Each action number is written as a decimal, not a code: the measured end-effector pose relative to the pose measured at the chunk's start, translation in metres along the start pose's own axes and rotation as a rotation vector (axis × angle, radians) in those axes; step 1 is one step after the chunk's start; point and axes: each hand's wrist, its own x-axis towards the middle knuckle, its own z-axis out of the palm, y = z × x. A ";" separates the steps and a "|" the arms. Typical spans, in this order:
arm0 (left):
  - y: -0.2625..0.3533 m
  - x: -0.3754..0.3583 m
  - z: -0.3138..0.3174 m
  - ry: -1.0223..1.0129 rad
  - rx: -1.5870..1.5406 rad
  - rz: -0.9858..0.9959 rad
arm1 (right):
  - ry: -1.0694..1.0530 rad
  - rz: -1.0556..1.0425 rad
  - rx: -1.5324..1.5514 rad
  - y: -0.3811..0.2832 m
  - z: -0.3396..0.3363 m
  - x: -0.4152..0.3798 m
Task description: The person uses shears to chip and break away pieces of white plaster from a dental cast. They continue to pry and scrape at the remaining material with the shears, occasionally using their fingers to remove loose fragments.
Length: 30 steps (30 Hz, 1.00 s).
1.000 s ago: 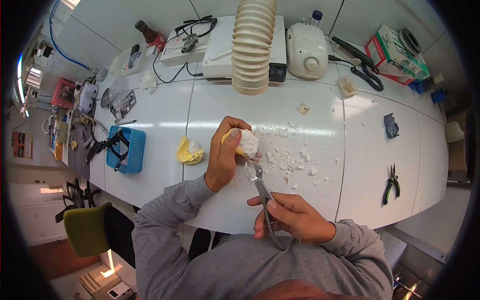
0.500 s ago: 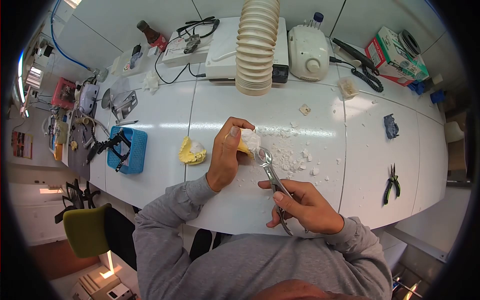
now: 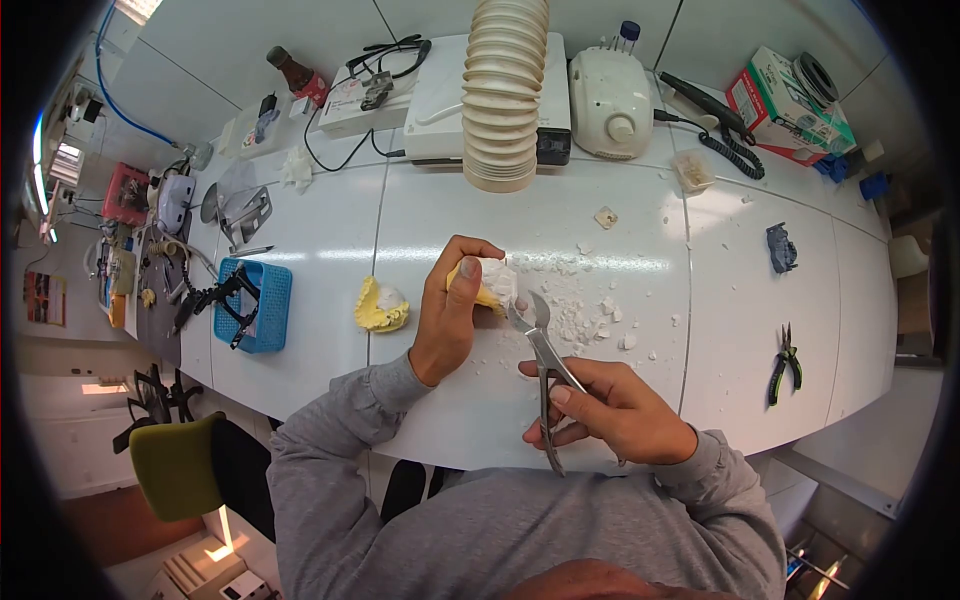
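My left hand (image 3: pixel 448 320) is wrapped round a yellow mould with white plaster (image 3: pixel 495 280), held above the white table. In my right hand (image 3: pixel 625 410) are metal plaster nippers (image 3: pixel 545 355), their handles spread and their jaws parted at the plaster's lower right edge. White plaster chips (image 3: pixel 575 320) lie scattered to the right of the mould. A second yellow mould piece (image 3: pixel 381 305) rests on the table left of my left hand.
A blue basket (image 3: pixel 270 308) holding a black metal frame stands at the left. A ribbed suction hose (image 3: pixel 500 120) hangs at the top centre. Green-handled pliers (image 3: pixel 784 368) and a grey-blue piece (image 3: pixel 781 248) lie at the right. A white machine (image 3: pixel 612 105) stands behind.
The nippers' jaws and handles have opened wider, and the fingers of my right hand have spread with them. My left hand keeps its hold on the mould. The whole view has shifted slightly.
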 end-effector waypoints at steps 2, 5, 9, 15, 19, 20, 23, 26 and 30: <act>0.011 -0.002 0.006 0.023 -0.123 -0.058 | -0.054 0.040 0.044 0.001 0.000 0.001; 0.008 -0.001 0.003 -0.002 -0.157 -0.036 | -0.090 0.062 0.095 0.006 -0.001 0.005; 0.009 -0.001 0.005 0.015 -0.141 -0.066 | -0.070 0.073 0.135 0.006 0.000 0.007; 0.007 -0.002 0.003 0.001 -0.193 -0.045 | -0.067 0.075 0.123 0.006 -0.001 0.007; 0.010 -0.002 0.004 0.001 -0.178 -0.057 | -0.076 0.072 0.095 0.007 -0.001 0.008; 0.011 -0.002 0.004 -0.001 -0.172 -0.061 | -0.073 0.071 0.100 0.007 -0.001 0.008; 0.008 -0.002 0.004 -0.012 -0.188 -0.046 | -0.068 0.072 0.107 0.008 0.000 0.008; 0.004 -0.002 0.001 -0.034 -0.169 -0.016 | -0.069 0.078 0.104 0.007 -0.001 0.009; 0.006 -0.002 0.004 -0.006 -0.177 -0.033 | -0.061 0.076 0.112 0.006 -0.001 0.009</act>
